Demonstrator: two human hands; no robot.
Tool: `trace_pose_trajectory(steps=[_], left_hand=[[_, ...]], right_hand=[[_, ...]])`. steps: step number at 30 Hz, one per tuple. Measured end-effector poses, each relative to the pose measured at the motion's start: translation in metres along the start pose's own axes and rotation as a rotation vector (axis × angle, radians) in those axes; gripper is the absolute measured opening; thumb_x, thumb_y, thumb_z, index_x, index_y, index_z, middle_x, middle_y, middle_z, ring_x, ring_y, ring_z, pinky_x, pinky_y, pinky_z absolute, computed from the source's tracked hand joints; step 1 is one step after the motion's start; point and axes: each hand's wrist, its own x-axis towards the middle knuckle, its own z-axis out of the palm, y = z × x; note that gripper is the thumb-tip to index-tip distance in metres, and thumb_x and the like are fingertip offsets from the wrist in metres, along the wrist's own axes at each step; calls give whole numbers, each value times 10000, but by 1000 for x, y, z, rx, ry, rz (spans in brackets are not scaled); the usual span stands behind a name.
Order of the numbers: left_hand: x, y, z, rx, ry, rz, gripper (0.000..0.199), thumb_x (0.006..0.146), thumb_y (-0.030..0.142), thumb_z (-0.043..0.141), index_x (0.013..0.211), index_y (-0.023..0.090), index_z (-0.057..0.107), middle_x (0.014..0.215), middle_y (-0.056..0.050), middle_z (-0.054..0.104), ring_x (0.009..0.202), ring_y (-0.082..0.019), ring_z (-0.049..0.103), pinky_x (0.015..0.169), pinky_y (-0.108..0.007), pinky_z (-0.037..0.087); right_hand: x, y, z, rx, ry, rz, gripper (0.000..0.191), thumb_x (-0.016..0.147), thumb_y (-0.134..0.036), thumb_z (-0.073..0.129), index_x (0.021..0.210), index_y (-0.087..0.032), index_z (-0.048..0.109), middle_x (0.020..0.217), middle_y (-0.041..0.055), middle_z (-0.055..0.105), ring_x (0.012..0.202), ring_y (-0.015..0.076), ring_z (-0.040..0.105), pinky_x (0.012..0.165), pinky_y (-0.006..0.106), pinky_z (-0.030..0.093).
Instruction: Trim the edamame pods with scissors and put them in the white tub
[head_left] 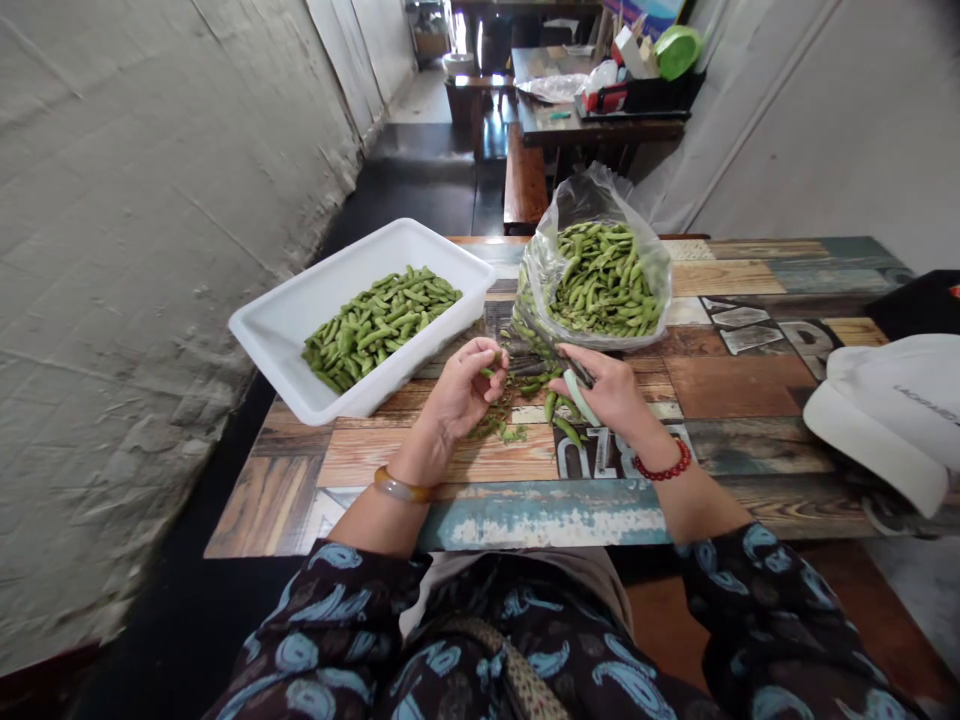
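Between its fingertips my left hand (466, 388) pinches a green pod (487, 372). My right hand (609, 392) is closed around scissors (581, 396) with pale green handles; their dark blades point up and left, toward the bag. Loose pods (568, 430) and small green trimmings (514, 433) lie on the patterned wooden table (480, 455) between and below my hands. A white plastic tub (281, 345), beyond my left hand, holds a heap of pods (382, 322). Past my right hand, an open clear plastic bag (536, 265) is full of pods (606, 285).
A white cap (892, 400) sits at the table's right edge, with a black item (919, 305) behind it. A rough grey wall (150, 220) runs along the left. Farther back are a wooden bench (525, 180) and another table (540, 120) with items on it.
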Motion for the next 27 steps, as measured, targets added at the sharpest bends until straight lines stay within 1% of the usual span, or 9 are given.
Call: trace_pose_trajectory(steps=[2,4,7,10,12,16,19,22,27], left_hand=[[2,1,-1,-41,14,-37,269,723,305,724,754,154,503,756,5,583,528,-45,492,402,-136,310],[5,-2,-1,-3,28,-37,292,731,314,730,719,151,487,748,3,578,529,-48,501,402,-141,328],[9,-9,2,111,-3,-45,251,712,263,751,821,152,554,705,23,559,513,-62,510,421,-162,371],[15,-16,7,254,-63,-43,201,745,221,679,920,160,601,724,22,560,535,-77,521,462,-189,403],[21,-19,12,509,-103,33,120,777,167,586,889,154,628,753,1,577,579,-89,527,500,-201,407],[32,-27,22,1318,-210,287,249,805,90,481,897,150,705,855,-69,629,785,-169,596,686,-272,454],[34,-35,27,1735,-216,328,268,863,158,464,924,154,725,890,-103,626,783,-203,615,677,-299,439],[30,-41,27,1875,-213,370,249,886,209,480,934,169,721,900,-103,616,747,-193,617,642,-288,420],[22,-44,22,1888,-307,419,264,923,232,455,886,168,709,850,-92,589,647,-158,555,577,-278,371]], right_hand=[[2,4,-3,38,46,104,505,775,-419,747,1216,-182,689,1173,85,728,1074,258,688,994,374,535],[3,8,-7,70,64,171,534,769,-417,749,1244,-184,675,1169,71,730,1097,253,680,1015,374,524],[4,9,-10,106,65,192,559,750,-412,764,1254,-189,670,1178,63,727,1110,252,674,1024,374,520],[4,9,-10,135,58,179,567,733,-421,779,1240,-188,680,1216,71,712,1118,258,672,1030,381,518],[5,9,-10,150,63,176,573,730,-434,780,1236,-184,682,1226,77,708,1123,262,671,1038,392,514],[5,12,-10,167,80,167,595,728,-450,780,1245,-174,677,1234,91,703,1127,267,672,1054,399,506],[5,13,-9,166,76,159,586,725,-447,784,1242,-192,680,1241,83,700,1126,262,674,1051,392,512],[4,12,-9,158,65,153,577,731,-438,781,1243,-192,680,1235,83,703,1117,264,678,1041,393,520],[4,9,-6,153,66,113,570,737,-430,774,1237,-171,684,1226,98,706,1095,275,689,1030,401,527]])
